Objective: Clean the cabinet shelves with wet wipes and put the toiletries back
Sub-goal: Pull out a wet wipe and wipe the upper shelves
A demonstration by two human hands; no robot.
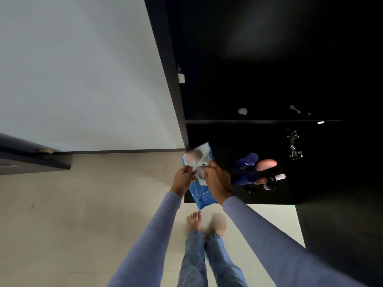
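A blue and white wet wipes pack (202, 193) hangs in front of the black cabinet's left edge. My left hand (183, 179) pinches a white wipe (199, 172) at the pack's opening. My right hand (217, 181) grips the pack and the wipe from the right. On the lower shelf (269, 200) behind my right hand stand toiletries: a dark blue bottle (246, 162), a pink bottle (266, 164), and small dark bottles (273, 181) with light caps. The upper shelf (263, 121) is dark with pale smudges.
The black cabinet (269, 59) is open; a metal hinge (294, 145) sits on its right inner side. A white wall (83, 69) is left, with a dark door (24, 156) at far left. My bare feet (195, 221) stand on a light tiled floor.
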